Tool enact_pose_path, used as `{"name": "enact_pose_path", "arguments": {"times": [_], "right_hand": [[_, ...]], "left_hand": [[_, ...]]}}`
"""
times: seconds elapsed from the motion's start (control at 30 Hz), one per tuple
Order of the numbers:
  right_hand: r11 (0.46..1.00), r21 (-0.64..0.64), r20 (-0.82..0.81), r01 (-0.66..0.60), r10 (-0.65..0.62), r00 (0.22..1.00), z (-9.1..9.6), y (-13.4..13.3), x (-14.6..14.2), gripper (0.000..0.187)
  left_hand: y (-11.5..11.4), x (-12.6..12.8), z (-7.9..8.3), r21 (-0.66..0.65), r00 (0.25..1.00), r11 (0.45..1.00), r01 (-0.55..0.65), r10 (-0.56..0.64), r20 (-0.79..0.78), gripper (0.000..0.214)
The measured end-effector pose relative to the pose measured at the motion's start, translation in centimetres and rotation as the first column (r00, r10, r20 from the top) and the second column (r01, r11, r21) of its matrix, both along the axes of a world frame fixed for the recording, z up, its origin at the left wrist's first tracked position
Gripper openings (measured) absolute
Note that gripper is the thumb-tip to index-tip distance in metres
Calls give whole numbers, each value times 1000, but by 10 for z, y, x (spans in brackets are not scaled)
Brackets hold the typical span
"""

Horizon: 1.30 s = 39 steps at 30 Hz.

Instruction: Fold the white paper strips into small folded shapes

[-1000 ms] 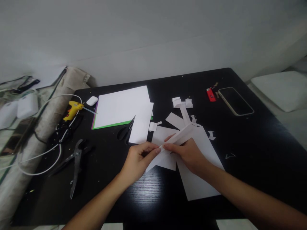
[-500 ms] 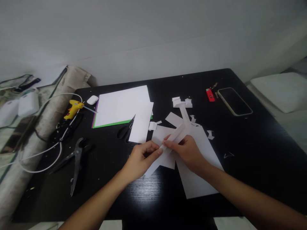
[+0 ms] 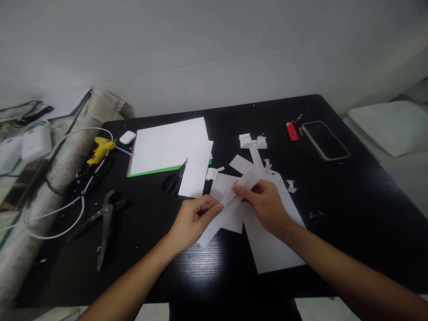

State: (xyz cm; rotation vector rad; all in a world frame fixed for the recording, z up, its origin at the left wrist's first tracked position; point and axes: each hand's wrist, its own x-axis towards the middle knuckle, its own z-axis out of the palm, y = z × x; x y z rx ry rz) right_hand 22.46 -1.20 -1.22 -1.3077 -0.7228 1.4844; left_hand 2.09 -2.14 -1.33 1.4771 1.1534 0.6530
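A folded white paper strip [image 3: 230, 196] slants between my two hands above the black table. My left hand [image 3: 195, 218] pinches its lower left edge between thumb and fingers. Farther up the strip, my right hand [image 3: 264, 200] has its thumb on top, with the other fingers mostly hidden behind the paper. Beneath the hands lie loose white sheets [image 3: 274, 243]. Just beyond stands or lies a narrow paper piece with folded ends [image 3: 256, 156]. A white paper rectangle [image 3: 195, 171] partly covers black-handled scissors [image 3: 170, 183] left of my hands.
At the left are a yellow glue gun [image 3: 100, 150], pliers [image 3: 107, 214], a white cable [image 3: 82, 211] and a small white case [image 3: 127, 137]. A paper stack [image 3: 167, 145] lies at the back. On the right are a red lighter [image 3: 292, 131] and a phone [image 3: 326, 140].
My right hand has slid slightly up and right along the strip. The strip now shows more of its broad face, and the view has shifted a little.
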Motion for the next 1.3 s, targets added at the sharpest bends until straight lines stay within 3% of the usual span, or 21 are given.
{"name": "enact_pose_path", "arguments": {"times": [0.1, 0.3, 0.5, 0.6, 0.7, 0.83, 0.97, 1.03, 1.17, 1.3], "right_hand": [[1000, 18, -5, -14, 14, 1000, -2, -2, -2, 22], [996, 39, -4, -79, 79, 997, -8, -6, -5, 21], [996, 42, 57, -74, 72, 996, 0, -4, -3, 30], [984, 80, 135, -158, 146, 980, 7, -2, 1, 28], [959, 138, 301, -249, 199, 933, 8, 0, 5, 18], [931, 178, 326, -318, 249, 912, 2, -1, 3, 20], [910, 205, 340, -359, 278, 899, -5, -5, -2, 19], [909, 207, 362, -361, 271, 892, -6, -7, -3, 19], [918, 190, 365, -348, 263, 893, -3, -8, -5, 18], [931, 170, 317, -324, 259, 912, -1, -7, -4, 18]], "left_hand": [[-2, 2, -1, 88, 1000, 996, -10, 10, -5, 16], [-6, 2, -4, 333, 998, 941, -54, 56, 2, 23], [-4, 0, -4, 240, 999, 970, -43, 44, 0, 22], [-1, -1, -2, 189, 1000, 982, -4, 9, -24, 20], [2, -4, 2, 223, 994, 974, 42, -18, -111, 17], [3, -7, 5, 360, 963, 925, 125, -26, -270, 21], [-1, -7, 6, 490, 893, 832, 260, -13, -451, 26], [-2, -6, 7, 515, 894, 818, 256, 3, -449, 25], [-3, -4, 9, 482, 942, 860, 168, 4, -336, 20], [-1, -5, 10, 499, 964, 854, 147, -12, -264, 17]]}}
